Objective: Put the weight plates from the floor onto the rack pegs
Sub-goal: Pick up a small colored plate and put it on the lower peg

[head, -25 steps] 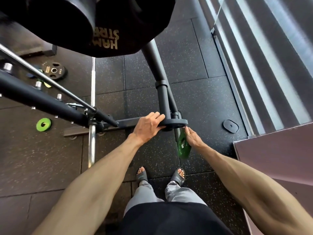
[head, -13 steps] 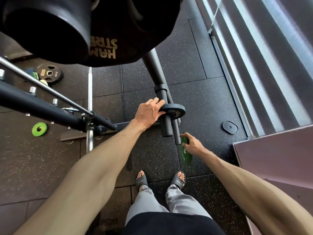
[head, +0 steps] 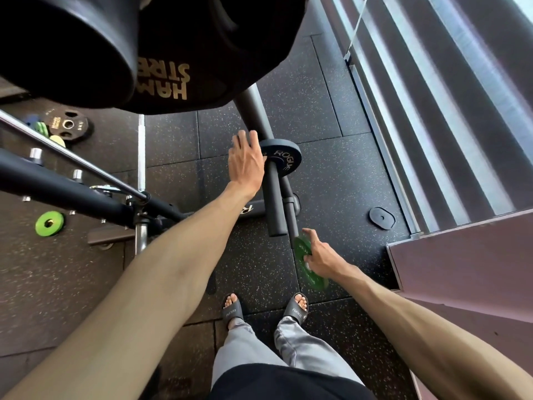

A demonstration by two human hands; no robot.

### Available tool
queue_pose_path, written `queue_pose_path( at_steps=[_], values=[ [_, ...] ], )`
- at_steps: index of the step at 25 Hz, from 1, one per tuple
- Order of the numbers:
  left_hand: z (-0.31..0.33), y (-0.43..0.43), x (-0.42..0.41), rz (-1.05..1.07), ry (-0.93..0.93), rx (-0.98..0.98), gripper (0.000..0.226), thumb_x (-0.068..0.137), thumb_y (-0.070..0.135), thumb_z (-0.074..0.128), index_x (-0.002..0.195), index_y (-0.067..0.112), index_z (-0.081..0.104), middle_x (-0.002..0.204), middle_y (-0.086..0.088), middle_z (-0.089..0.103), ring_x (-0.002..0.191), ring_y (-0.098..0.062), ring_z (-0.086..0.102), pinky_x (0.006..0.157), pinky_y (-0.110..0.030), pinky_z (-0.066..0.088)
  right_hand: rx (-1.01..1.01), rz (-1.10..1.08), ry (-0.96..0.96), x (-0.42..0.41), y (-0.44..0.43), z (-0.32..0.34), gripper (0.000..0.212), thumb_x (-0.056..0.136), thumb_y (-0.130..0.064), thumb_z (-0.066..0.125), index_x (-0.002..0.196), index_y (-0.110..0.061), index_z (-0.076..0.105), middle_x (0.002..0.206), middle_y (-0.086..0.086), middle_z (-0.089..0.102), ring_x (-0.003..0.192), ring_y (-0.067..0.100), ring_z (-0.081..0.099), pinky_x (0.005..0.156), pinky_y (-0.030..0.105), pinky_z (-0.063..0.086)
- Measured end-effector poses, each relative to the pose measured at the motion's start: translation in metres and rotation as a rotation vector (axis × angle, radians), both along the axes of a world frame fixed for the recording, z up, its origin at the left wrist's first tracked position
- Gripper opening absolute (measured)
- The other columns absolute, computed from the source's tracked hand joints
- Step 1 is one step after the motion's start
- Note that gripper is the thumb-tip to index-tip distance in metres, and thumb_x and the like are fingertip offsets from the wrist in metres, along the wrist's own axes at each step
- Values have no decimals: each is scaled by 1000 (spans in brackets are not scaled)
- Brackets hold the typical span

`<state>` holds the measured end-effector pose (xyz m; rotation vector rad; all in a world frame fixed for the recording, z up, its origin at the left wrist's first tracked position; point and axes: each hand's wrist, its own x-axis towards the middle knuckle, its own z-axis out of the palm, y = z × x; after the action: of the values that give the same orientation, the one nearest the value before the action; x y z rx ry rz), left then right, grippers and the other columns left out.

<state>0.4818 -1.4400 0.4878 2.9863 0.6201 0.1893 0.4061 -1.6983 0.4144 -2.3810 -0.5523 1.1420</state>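
Now we look down at our two bare arms. Our left hand (head: 245, 161) is flat, with its fingers straight and a bit apart, and it touches the rim of the small dark blue round weight plate (head: 285, 161). That blue plate sits on the thick black round rack peg (head: 274, 206), up near the far end where the peg joins the rack. The peg pokes through the plate's hole toward us. Our right hand (head: 320, 256) is lower down, just past the near tip of the peg. Its fingers are curled tight on the bright green round weight plate (head: 313, 278), with one finger sticking out straight. The green plate is up in the air above the black speckled rubber floor (head: 331, 197), tipped on its edge, and it looks blurry. Another small green round plate (head: 49, 223) lies flat near the left edge of the floor. Toward the far left corner lies a black round plate with gold letters (head: 67, 127), just beside a little yellow plate (head: 57, 140). Big black round plates (head: 72, 44) fill the top left of what we see.
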Motion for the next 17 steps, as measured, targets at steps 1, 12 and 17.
queue_pose_path(
  at_steps=[1, 12, 17],
  values=[
    [-6, -4, -13, 33, -61, 13, 48, 86, 32, 69, 122, 11, 45, 124, -15, 51, 108, -29, 53, 83, -39, 51, -30, 12, -2, -2, 2, 1, 55, 92, -3, 51, 140, -11, 27, 107, 20, 67, 81, 32, 67, 70, 50, 58],
    [-48, -13, -148, 426, 460, -1303, 81, 84, 83, 33, 87, 12, 72, 89, -9, 73, 89, -27, 69, 86, -42, 55, 264, 45, 107, 11, 59, 74, 21, 95, -27, 63, 107, -12, 71, 90, 3, 72, 80, 17, 70, 71, 31, 59],
    [-29, 4, -158, 332, 361, -1581, 75, 80, 81, 47, 113, 19, 73, 104, -9, 76, 97, -24, 73, 86, -39, 56, 385, -154, 33, 27, 64, 69, 20, 95, -29, 62, 105, -13, 71, 93, 9, 73, 89, 27, 71, 81, 45, 59]
  ],
)
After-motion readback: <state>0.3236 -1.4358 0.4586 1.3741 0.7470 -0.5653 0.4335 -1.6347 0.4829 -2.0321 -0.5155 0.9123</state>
